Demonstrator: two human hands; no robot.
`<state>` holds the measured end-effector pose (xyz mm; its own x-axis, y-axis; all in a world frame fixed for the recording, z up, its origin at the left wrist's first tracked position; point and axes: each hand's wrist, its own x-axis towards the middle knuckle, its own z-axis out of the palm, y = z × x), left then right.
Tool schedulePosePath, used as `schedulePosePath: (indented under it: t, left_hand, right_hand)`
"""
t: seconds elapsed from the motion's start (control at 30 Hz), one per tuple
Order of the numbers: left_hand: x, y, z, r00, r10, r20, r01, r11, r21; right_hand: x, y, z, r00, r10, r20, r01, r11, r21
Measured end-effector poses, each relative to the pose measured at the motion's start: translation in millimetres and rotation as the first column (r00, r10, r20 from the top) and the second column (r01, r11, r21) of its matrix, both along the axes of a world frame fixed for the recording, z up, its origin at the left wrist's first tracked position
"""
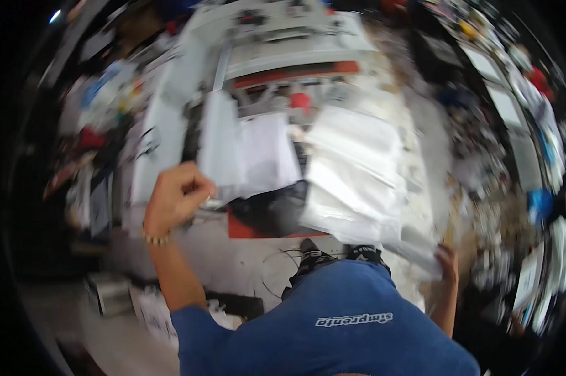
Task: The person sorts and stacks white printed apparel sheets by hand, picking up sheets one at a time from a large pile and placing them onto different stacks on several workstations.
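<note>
My left hand [178, 197], with a bracelet at the wrist, is closed with curled fingers above the near corner of a pale machine [217, 144]. Whatever its fingers may hold is hidden. At the lower right, my right hand [447, 263] is blurred and partly closed on the end of a whitish translucent plastic sheet [418, 250]. A stack of glossy whitish plastic sheets [355, 169] spreads across the right of the work surface, just beyond it. Left of the stack lies a white sheet [267, 153], with black plastic [270, 210] below it.
A red bar [295, 73] crosses the machine farther back, near a red round part [300, 100]. Cluttered shelves [515, 125] run along the right side. Mixed goods [107, 94] are piled at the left. A box [107, 293] stands on the floor at the lower left.
</note>
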<state>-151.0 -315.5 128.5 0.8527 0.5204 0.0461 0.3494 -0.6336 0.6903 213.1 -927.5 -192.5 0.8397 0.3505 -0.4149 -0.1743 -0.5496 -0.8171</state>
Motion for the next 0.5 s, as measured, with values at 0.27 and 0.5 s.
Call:
schedulePosePath:
  t: [0.27,0.5]
  left_hand:
    - [190.5,-187.2,-173.0,0.885,-0.460,0.079,0.324,0.484,-0.813]
    - [351.8,-315.7,-228.8,0.772,-0.510,0.380,0.602,0.393,-0.695]
  right_hand:
    - [16.5,50.2,190.7,0.952,0.193,0.238,-0.209,0.977,0.042]
    - [7.1,-41.0,263.5,0.933,0.094,0.348,-0.167,0.968,0.188]
